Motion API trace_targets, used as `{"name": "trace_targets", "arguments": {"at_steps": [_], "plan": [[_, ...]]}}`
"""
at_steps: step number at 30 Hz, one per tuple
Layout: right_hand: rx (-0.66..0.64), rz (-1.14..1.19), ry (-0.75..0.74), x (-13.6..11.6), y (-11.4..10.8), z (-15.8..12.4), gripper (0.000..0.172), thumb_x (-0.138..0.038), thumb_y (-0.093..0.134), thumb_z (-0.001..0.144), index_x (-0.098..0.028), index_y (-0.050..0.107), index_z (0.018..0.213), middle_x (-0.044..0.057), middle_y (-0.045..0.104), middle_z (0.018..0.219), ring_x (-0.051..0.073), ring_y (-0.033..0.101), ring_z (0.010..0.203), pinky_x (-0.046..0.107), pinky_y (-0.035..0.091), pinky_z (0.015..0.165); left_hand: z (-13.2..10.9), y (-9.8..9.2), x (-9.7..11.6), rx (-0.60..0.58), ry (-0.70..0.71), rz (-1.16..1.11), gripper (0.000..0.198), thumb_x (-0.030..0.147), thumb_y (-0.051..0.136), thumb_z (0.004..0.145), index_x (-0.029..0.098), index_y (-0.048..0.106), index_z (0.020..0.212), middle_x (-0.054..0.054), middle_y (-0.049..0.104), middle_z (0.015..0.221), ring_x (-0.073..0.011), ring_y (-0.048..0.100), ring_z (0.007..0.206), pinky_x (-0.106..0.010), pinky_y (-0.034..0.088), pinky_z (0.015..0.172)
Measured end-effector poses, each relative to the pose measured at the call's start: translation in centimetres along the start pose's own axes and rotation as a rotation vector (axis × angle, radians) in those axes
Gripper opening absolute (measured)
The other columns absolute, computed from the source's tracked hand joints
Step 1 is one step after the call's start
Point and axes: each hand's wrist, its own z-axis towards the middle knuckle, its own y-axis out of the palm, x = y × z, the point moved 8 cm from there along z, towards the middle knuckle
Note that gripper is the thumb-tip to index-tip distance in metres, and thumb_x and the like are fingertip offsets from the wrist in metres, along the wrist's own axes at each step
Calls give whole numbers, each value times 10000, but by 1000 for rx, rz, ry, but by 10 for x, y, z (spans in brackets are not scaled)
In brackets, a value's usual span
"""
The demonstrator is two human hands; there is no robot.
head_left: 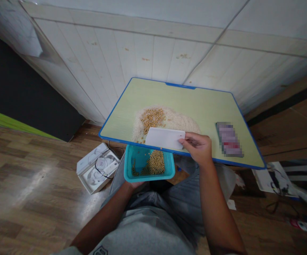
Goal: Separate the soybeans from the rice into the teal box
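My right hand (200,147) is closed on one end of a flat white plastic scraper (164,138), with the thumb on top. The scraper lies near the front edge of a pale green table (209,102) with a blue rim. Just behind it are a heap of soybeans (153,117) and a spread of white rice (181,120). Below the table's front edge, my left hand (135,184) supports a turquoise plastic tub (128,173) from underneath, its fingers mostly hidden. Soybeans (156,163) fill mainly the right side of the tub.
A phone-like, blurred-out object (229,140) lies on the table's right side. On the floor at left stands an open white box (97,170) with a cable. A white panelled wall (143,53) rises behind the table. More clutter and cables (277,180) are at right.
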Motion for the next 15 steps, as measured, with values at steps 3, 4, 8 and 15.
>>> {"name": "trace_targets", "arguments": {"at_steps": [3, 4, 8, 15], "plan": [[7, 2, 6, 0, 0, 0, 113, -350, 947, 865, -246, 954, 909, 19, 886, 778, 177, 799, 612, 276, 703, 612, 3, -5, -3, -18, -13, 38, 605, 754, 782, 853, 306, 840, 1254, -106, 901, 1383, -495, 512, 1730, -698, 507, 1378], [10, 1, 8, 0, 0, 0, 116, -352, 947, 862, -245, 954, 908, 20, 887, 779, 177, 798, 611, 275, 701, 609, 5, -7, -5, -14, -16, 40, 617, 740, 788, 848, 303, 835, 1280, -109, 897, 1401, -496, 504, 1736, -697, 502, 1384], [44, 5, 0, 0, -2, 0, 108, -358, 952, 859, -257, 953, 896, 11, 878, 761, 175, 792, 605, 269, 695, 596, 10, -16, -7, 21, -8, 15, 680, 692, 759, 893, 268, 801, 1424, -119, 886, 1445, -471, 474, 1765, -665, 464, 1426], [130, -34, -5, 0, 5, -1, 172, -421, 941, 887, -260, 959, 945, 11, 878, 762, 191, 799, 603, 296, 705, 599, 15, -18, -4, 21, 35, 24, 777, 609, 702, 928, 228, 700, 1605, -129, 858, 1531, -405, 444, 1794, -584, 377, 1468]]}}
